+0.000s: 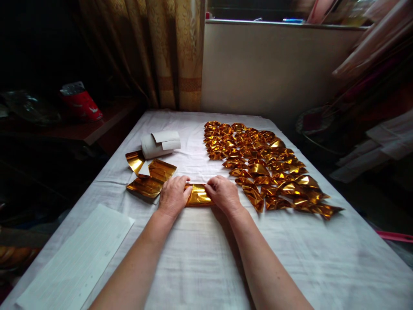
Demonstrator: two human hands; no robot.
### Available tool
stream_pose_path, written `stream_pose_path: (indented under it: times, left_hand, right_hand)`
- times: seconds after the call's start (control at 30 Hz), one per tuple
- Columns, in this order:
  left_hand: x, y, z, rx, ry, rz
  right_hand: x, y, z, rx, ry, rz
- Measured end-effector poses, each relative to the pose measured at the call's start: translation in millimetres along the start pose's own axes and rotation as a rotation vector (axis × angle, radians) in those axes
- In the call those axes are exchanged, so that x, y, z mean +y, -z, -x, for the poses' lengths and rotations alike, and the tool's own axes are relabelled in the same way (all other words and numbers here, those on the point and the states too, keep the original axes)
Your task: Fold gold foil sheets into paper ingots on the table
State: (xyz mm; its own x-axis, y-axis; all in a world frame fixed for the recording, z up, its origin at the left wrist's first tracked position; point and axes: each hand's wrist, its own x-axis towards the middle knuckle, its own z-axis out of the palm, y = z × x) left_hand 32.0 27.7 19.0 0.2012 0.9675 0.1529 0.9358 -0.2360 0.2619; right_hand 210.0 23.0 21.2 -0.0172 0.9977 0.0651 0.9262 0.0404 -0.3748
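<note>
A gold foil sheet lies folded on the white cloth in front of me. My left hand presses on its left end with curled fingers. My right hand grips its right end the same way. Left of my left hand lie a few loose gold foil sheets. To the right spreads a large group of folded gold foil pieces, several rows deep.
The table is covered with a white cloth. A white paper roll lies behind the loose sheets. A white lined sheet lies at the front left. A curtain and wall stand behind; a dark shelf with a red packet is at the left.
</note>
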Motion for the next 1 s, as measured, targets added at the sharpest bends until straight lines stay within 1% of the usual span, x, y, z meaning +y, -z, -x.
stream_pose_path:
  times: [0.07, 0.13, 0.27, 0.33, 0.4, 0.53, 0.63, 0.8, 0.87, 1.0]
  left_hand:
    - [0, 0.3, 0, 0.019, 0.009, 0.004]
    - [1, 2.7, 0, 0.014, 0.011, 0.01]
    - [3, 10.7, 0, -0.067, -0.024, 0.008]
    - [2, 15.0, 0, -0.097, -0.059, 0.014]
    - [-1, 18.9, 1, -0.12, -0.098, 0.025]
    - [-8, 24.7, 1, -0.18, -0.125, 0.033]
    - [-12, 26.5, 1, -0.213, -0.121, 0.038]
    - [-12, 27.4, 2, -0.226, -0.113, 0.056]
    - [-11, 28.5, 2, -0.233, -0.105, 0.062]
    - [-9, 29.8, 4, -0.25, -0.101, 0.056]
  right_hand:
    - [0, -1, 0, 0.005, -0.001, -0.005]
    - [0, -2, 0, 0.008, -0.003, -0.021]
    - [0, -4, -1, 0.043, 0.004, -0.027]
    - [0, -5, -1, 0.072, 0.042, 0.002]
    - [-1, -5, -1, 0.07, 0.097, 0.039]
    - [-3, -2, 3, -0.009, 0.204, 0.069]
    - [-1, -4, 8, -0.029, 0.262, 0.029]
    - [7, -11, 17, 0.043, 0.344, -0.09]
    - [7, -13, 20, 0.06, 0.341, -0.105]
    - [-1, -12, 29, 0.092, 0.273, -0.065]
